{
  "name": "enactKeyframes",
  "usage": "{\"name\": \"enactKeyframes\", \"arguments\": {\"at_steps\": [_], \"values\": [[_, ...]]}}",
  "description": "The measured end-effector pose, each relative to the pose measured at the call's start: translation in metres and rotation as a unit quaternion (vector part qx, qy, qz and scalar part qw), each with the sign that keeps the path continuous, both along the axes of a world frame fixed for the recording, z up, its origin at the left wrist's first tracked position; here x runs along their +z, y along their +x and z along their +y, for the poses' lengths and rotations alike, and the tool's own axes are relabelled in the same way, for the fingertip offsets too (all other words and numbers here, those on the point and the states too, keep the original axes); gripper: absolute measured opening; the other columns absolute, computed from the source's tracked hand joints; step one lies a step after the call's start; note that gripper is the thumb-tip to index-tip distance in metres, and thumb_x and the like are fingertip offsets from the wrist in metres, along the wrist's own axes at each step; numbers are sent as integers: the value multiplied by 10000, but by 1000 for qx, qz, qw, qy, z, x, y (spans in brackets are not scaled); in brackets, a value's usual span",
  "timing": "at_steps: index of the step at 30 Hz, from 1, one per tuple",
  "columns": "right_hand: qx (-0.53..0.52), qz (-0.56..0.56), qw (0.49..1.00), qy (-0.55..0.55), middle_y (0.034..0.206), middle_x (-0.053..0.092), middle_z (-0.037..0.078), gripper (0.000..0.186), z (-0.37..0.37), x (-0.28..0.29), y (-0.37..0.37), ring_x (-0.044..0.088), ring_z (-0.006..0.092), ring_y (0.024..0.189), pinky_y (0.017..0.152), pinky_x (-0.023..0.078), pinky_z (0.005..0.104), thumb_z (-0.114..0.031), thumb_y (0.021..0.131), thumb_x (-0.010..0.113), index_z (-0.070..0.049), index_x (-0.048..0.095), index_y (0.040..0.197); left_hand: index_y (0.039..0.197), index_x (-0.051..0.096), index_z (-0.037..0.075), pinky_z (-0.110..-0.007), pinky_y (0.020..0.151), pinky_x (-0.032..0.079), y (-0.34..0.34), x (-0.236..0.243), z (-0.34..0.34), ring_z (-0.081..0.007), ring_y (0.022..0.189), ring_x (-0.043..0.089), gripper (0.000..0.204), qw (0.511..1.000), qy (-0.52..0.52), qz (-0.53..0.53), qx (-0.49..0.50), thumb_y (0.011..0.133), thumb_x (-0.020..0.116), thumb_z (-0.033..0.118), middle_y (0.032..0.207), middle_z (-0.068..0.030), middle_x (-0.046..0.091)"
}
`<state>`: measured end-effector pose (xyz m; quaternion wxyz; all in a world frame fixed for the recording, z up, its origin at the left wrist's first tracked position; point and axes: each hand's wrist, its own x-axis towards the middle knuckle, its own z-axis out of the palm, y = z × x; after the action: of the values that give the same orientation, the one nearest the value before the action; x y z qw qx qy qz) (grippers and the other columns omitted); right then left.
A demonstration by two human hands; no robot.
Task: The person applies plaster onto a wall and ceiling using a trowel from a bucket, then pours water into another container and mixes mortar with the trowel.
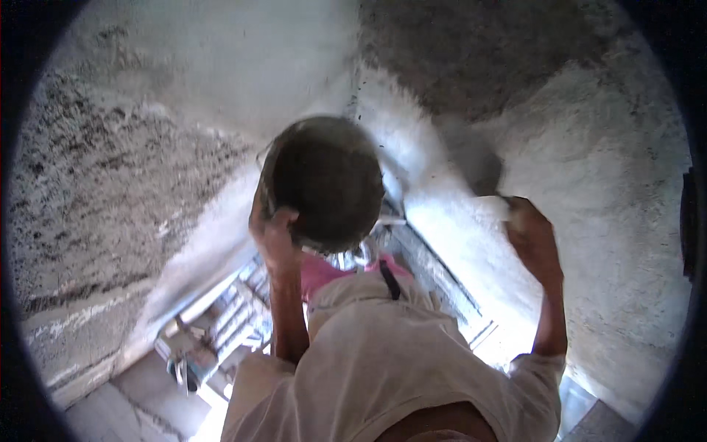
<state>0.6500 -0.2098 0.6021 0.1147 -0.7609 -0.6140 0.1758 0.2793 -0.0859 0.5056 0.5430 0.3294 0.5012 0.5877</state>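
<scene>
My left hand [276, 239] is closed on the side of a round bowl [269, 169] with a dark, mortar-smeared inside, held up at the middle of the view. To its right, my right hand [529, 230] grips the pale handle [495, 208] of a trowel, whose grey blade [479, 158] is blurred and reaches up toward a dark, damp-looking patch of plaster [479, 51] on the wall. I cannot tell whether the blade touches the wall.
Rough, mottled wall [110, 199] is on the left and pale plastered wall [604, 236] on the right, meeting in a corner. Far below, past my body, are a light slatted structure [239, 309] with clutter [188, 353] and grey floor slabs [151, 390].
</scene>
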Motion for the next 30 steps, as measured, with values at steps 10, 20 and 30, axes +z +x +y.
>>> {"name": "enactKeyframes", "arguments": {"at_steps": [10,20,30], "values": [[309,-238,921,-2,904,631,144,292,98,-79,-96,691,317,717,601,575,420,-104,866,596,-34,563,1147,1418,460,-78,-374,1149,313,14,17,-30,-267,1377,422,807,995,78,-21,-51,612,483,-68,1476,-220,446],[304,221,913,-156,1021,685,211,484,70,-133,-161,678,375,950,828,532,463,-213,830,724,-27,559,1244,1402,474,-82,-359,1147,307,-28,16,-36,-272,1357,438,818,998,58,-22,-13,585,500,-52,1418,-206,505],[318,-20,939,-132,956,698,184,424,107,-100,-166,687,368,882,766,540,491,-236,831,703,-71,556,1193,1393,475,-87,-322,1050,419,-44,10,-37,-235,1198,567,772,990,46,-128,43,620,458,-86,1303,-157,591]]}}
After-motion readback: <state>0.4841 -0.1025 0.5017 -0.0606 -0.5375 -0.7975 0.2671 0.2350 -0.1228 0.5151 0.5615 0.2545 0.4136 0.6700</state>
